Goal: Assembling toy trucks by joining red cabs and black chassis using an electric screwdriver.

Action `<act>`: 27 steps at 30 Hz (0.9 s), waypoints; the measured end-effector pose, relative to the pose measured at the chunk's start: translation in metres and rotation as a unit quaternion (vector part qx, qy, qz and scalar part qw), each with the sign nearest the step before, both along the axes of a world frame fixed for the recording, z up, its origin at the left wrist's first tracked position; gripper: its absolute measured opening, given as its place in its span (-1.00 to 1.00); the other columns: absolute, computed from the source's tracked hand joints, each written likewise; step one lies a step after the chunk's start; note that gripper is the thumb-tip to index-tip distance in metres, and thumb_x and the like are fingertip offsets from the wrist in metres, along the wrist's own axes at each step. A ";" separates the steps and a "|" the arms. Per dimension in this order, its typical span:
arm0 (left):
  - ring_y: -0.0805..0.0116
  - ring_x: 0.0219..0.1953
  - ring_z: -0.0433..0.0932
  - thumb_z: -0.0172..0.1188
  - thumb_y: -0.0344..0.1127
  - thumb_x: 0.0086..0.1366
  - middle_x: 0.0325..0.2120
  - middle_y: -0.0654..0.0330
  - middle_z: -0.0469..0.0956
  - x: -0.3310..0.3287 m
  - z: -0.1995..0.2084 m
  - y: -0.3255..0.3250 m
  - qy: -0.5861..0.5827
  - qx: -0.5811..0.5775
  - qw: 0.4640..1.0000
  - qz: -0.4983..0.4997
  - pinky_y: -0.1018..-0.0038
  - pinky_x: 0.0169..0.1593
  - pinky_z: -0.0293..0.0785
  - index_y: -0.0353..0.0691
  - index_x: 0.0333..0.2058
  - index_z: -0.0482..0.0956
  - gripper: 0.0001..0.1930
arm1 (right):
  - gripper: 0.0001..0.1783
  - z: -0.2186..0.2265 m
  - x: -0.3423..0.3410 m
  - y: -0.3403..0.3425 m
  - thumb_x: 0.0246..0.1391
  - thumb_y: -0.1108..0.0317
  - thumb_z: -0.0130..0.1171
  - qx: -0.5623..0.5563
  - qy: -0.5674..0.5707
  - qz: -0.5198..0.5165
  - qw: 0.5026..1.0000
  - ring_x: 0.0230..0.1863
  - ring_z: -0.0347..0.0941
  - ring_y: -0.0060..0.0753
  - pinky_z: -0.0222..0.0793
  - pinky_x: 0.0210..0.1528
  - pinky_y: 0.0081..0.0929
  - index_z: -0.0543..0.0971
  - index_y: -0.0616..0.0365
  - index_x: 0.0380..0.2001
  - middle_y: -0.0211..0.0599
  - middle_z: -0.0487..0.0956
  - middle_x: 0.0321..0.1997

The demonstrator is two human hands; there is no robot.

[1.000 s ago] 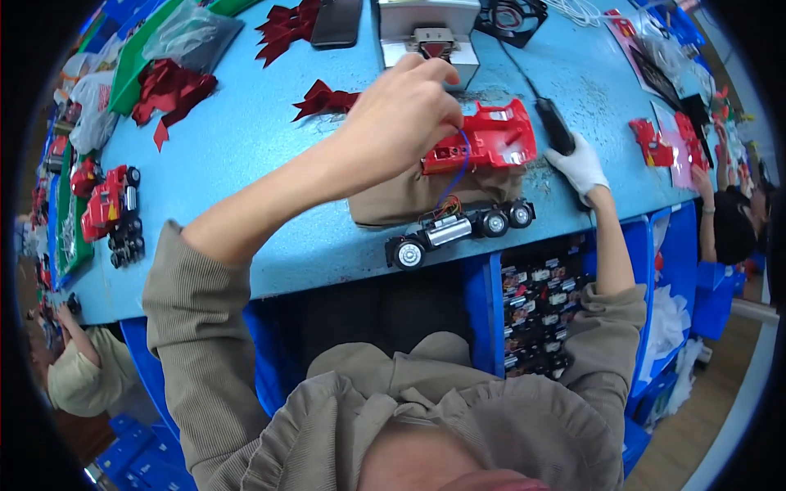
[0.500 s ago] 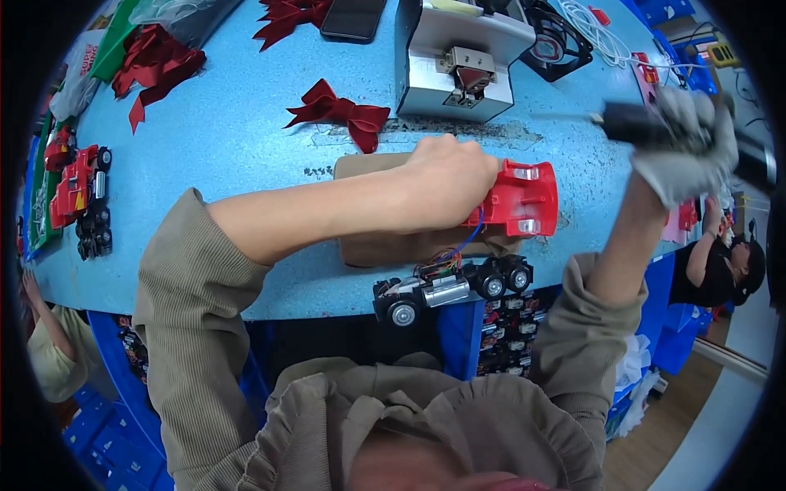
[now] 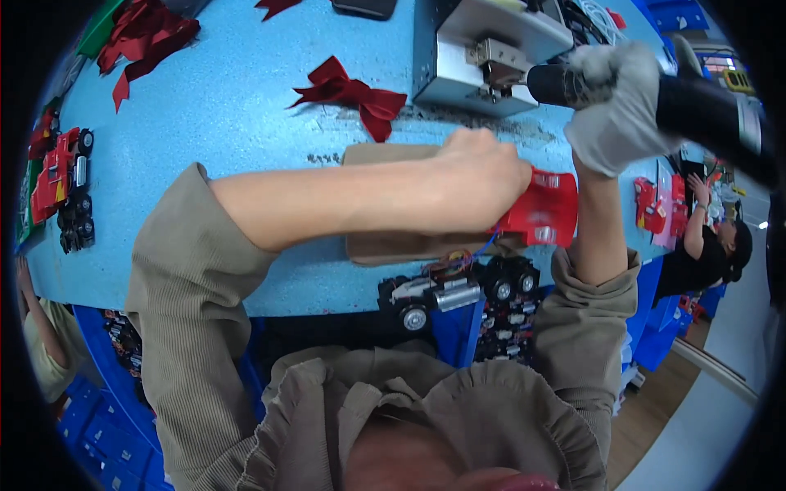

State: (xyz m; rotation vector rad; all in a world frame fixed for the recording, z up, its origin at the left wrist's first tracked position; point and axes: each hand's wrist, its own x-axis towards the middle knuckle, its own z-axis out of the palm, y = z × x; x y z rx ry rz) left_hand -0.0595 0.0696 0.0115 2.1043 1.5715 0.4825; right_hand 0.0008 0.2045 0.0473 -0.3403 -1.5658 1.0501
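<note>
My bare left hand point(image 3: 483, 176) is closed around a red plastic toy truck body point(image 3: 547, 211), held over a brown pad point(image 3: 381, 248). Thin coloured wires run from the body to a black and silver truck chassis point(image 3: 446, 295), which rests on its wheels at the table's near edge. In a whitish glove, my right hand point(image 3: 614, 110) is wrapped round a thick black powered screwdriver point(image 3: 708, 114). The driver's front end points left at the small bracket point(image 3: 499, 61) on the face of a silver metal box point(image 3: 454, 61), probably a screw feeder. Whether its tip touches there I cannot tell.
Dark red bows point(image 3: 356, 96) lie on the blue table point(image 3: 237, 106), with a dark phone point(image 3: 364, 6) at the far edge. A red toy truck point(image 3: 59, 176) stands at the left. Another person point(image 3: 704, 254) works at the right, beside more red truck parts point(image 3: 649, 204).
My right hand has swung the screwdriver left to the silver box's bracket. The red truck body has tipped in my left hand, turning its inner side out of view. The whole view has shifted slightly.
</note>
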 end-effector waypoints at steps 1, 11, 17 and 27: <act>-0.04 -0.38 0.56 0.14 -0.41 -0.05 -0.47 -0.12 0.53 -0.001 -0.001 0.001 0.006 0.007 1.000 0.004 0.23 -0.34 0.50 -0.33 -0.45 0.53 -0.85 | -0.80 -0.001 0.008 -0.002 0.03 0.33 0.05 0.010 -0.010 0.015 1.000 -0.65 0.26 -0.50 0.27 -0.48 -0.47 0.39 0.13 -0.62 -0.44 0.31 -0.69; 0.06 -0.26 0.57 0.15 -0.26 0.02 -0.33 -0.01 0.56 0.002 0.004 0.004 0.068 -0.004 0.998 -0.013 0.26 -0.26 0.50 -0.23 -0.27 0.57 -0.72 | -0.90 0.059 0.106 -0.011 -0.16 0.40 0.09 -0.126 0.179 0.201 0.955 -0.67 0.29 -0.52 0.36 -0.49 -0.52 0.39 0.15 -0.58 -0.38 0.36 -0.69; 0.06 -0.24 0.56 0.19 -0.33 -0.04 -0.31 -0.02 0.54 0.000 0.002 -0.001 0.052 -0.041 0.998 -0.021 0.27 -0.24 0.49 -0.26 -0.32 0.56 -0.74 | -0.80 0.036 0.035 0.045 -0.06 0.28 -0.01 -0.059 0.035 0.178 0.982 -0.70 0.22 -0.56 0.28 -0.50 -0.49 0.36 0.04 -0.68 -0.48 0.26 -0.74; 0.01 -0.30 0.55 0.16 -0.42 -0.04 -0.37 -0.08 0.52 -0.003 0.008 0.001 0.042 -0.069 0.996 -0.040 0.24 -0.29 0.48 -0.31 -0.39 0.52 -0.82 | -0.82 -0.004 -0.007 0.026 0.03 0.34 0.01 0.283 -0.048 -0.075 0.955 -0.66 0.28 -0.48 0.34 -0.46 -0.44 0.41 0.13 -0.61 -0.38 0.36 -0.69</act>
